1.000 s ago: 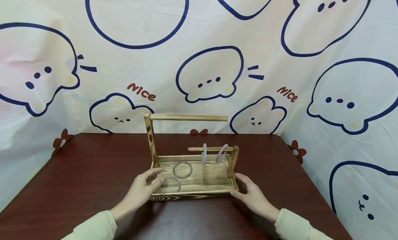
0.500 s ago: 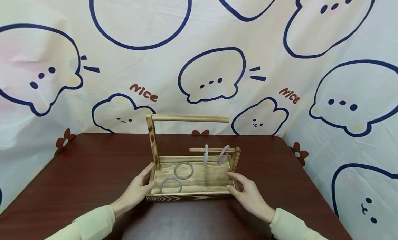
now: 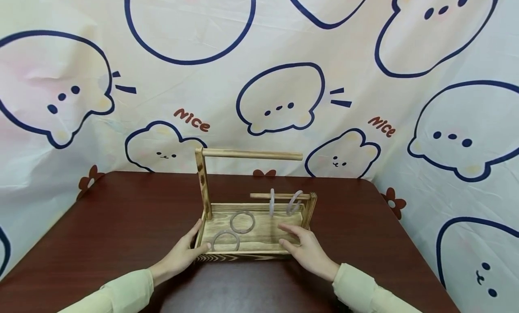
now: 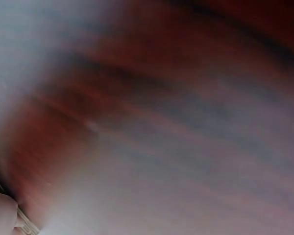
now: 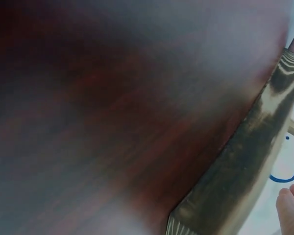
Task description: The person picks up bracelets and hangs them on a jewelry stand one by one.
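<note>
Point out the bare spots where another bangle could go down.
Free: dark red-brown table left of the wooden tray rack, and right of it. Crowded: tray floor, with two translucent bangles lying flat, left hand and right hand.

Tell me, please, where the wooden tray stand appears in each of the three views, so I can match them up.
Head: the wooden tray stand sits centre, on the dark red table, between both hands.
Left wrist: only a sliver of its striped edge shows, bottom left, by a fingertip.
Right wrist: its front edge runs up the right side.
Shared landmark: the table top.
</note>
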`<state>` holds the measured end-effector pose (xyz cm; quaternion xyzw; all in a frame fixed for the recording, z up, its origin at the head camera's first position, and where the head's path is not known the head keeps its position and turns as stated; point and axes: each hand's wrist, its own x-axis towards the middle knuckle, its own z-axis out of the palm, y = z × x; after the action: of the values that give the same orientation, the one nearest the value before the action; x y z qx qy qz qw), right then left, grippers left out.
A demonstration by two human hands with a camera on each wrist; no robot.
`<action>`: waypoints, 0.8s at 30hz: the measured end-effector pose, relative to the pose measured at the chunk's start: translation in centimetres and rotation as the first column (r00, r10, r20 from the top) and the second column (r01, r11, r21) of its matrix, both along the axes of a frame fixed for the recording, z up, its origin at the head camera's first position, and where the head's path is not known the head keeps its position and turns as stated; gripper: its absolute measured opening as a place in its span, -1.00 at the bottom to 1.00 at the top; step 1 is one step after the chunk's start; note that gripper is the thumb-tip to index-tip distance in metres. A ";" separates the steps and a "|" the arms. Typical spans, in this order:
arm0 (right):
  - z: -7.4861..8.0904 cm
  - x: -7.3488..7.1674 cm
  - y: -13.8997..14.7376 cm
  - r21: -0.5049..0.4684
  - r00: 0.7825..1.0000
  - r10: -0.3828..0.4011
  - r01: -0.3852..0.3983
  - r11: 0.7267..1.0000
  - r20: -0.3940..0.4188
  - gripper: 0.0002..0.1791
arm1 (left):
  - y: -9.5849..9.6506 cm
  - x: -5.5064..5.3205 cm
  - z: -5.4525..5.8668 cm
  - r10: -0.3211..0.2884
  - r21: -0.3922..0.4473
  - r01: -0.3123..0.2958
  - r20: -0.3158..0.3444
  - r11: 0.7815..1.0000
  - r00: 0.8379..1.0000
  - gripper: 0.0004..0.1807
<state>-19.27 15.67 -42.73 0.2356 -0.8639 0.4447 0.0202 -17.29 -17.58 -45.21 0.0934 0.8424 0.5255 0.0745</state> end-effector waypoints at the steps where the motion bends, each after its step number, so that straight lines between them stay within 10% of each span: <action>1: -0.1 -0.2 -0.2 0.015 1.000 0.012 -0.012 1.000 -0.004 -0.55 | 0.0 0.0 -0.1 -0.004 0.006 0.004 0.007 1.000 1.000 -0.05; 12: -0.4 -1.9 -3.6 0.219 0.981 0.125 -0.090 0.972 -0.151 -0.54 | 0.3 0.0 -0.5 -0.019 0.015 0.018 0.037 1.000 0.999 0.02; 24: -0.5 -4.1 -7.2 0.436 0.923 0.322 -0.206 0.876 -0.210 -0.42 | -0.1 0.1 -0.3 -0.002 -0.005 0.003 0.020 1.000 1.000 0.01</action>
<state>-23.36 8.52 -43.24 0.4109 -0.8850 0.2170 0.0298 -17.21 -17.65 -45.56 0.0889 0.8429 0.5240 0.0839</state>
